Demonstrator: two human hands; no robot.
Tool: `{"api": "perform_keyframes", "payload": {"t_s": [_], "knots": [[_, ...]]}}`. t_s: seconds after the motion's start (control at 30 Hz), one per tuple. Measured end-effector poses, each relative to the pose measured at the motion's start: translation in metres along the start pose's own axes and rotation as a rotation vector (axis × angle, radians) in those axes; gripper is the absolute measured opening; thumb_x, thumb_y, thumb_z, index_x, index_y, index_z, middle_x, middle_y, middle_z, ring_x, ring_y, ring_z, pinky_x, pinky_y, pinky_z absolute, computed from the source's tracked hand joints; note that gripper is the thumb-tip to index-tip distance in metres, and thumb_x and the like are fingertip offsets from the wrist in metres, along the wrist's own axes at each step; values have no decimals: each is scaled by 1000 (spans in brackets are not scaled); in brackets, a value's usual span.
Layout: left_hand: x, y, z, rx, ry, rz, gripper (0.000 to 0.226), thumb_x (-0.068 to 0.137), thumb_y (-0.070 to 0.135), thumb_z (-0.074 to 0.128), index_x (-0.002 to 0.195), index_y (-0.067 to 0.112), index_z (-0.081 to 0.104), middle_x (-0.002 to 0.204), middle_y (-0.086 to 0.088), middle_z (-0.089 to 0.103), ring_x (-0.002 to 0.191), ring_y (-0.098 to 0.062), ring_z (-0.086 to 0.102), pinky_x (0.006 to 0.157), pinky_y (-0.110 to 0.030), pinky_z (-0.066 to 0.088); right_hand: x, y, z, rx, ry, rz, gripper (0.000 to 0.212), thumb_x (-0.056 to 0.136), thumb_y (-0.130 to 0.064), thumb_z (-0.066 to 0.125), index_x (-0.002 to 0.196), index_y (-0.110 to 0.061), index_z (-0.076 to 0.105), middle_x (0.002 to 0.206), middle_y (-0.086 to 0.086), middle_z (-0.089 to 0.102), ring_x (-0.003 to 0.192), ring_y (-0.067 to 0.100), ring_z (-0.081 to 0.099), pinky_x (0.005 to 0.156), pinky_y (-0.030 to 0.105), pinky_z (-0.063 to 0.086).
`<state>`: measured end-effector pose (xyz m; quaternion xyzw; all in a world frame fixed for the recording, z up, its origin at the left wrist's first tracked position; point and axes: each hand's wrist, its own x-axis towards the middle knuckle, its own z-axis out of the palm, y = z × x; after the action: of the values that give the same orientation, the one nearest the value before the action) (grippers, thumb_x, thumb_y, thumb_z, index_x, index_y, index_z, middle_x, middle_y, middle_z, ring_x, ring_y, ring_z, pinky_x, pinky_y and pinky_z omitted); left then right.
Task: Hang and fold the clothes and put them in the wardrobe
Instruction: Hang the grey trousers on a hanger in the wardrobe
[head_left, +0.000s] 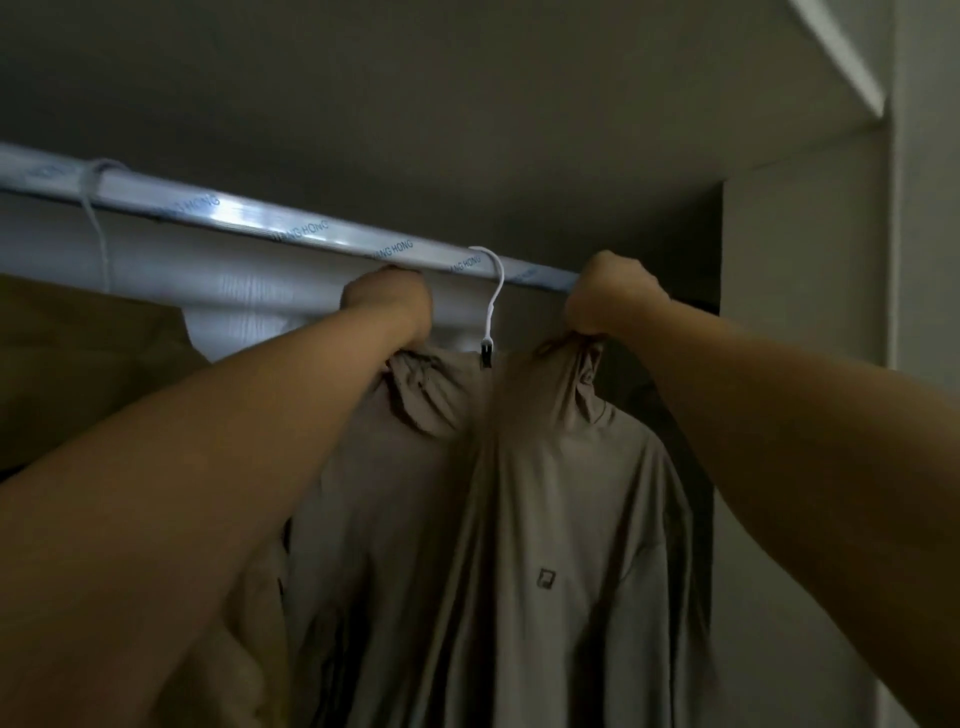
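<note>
A beige jacket (545, 519) with a small dark chest logo hangs from a white hanger hook (493, 291) on the wardrobe rail (249, 218). My left hand (389, 306) grips bunched fabric at the collar's left side, just under the rail. To the hook's right, my right hand (613, 296) pinches the collar fabric and pulls it upward. Both forearms reach up from the bottom corners of the view. The hanger's body is hidden inside the jacket.
Another tan garment (78, 374) hangs on the rail at the left from a second white hook (96, 208). The wardrobe's side panel (800, 322) stands close on the right. A shelf underside spans the top.
</note>
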<state>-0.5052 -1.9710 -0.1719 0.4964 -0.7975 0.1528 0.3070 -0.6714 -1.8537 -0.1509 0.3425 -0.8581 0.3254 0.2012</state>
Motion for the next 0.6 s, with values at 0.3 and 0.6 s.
{"api": "perform_keyframes", "payload": {"t_s": [0.3, 0.6], "knots": [[-20, -21, -3, -303, -174, -147, 18, 82, 19, 62, 89, 4, 69, 79, -12, 64, 74, -30, 65, 66, -29, 49, -22, 17, -6, -78, -199, 43, 44, 95, -27, 63, 133, -10, 47, 92, 14, 53, 90, 29, 58, 87, 39, 53], [-15, -33, 8, -448, -46, -74, 20, 82, 16, 59, 92, 8, 74, 99, -13, 73, 84, -30, 68, 71, -31, 56, -40, 19, 8, 148, -526, 1, 29, 104, -35, 50, 97, -10, 62, 93, 12, 63, 83, 24, 61, 77, 33, 51]]}}
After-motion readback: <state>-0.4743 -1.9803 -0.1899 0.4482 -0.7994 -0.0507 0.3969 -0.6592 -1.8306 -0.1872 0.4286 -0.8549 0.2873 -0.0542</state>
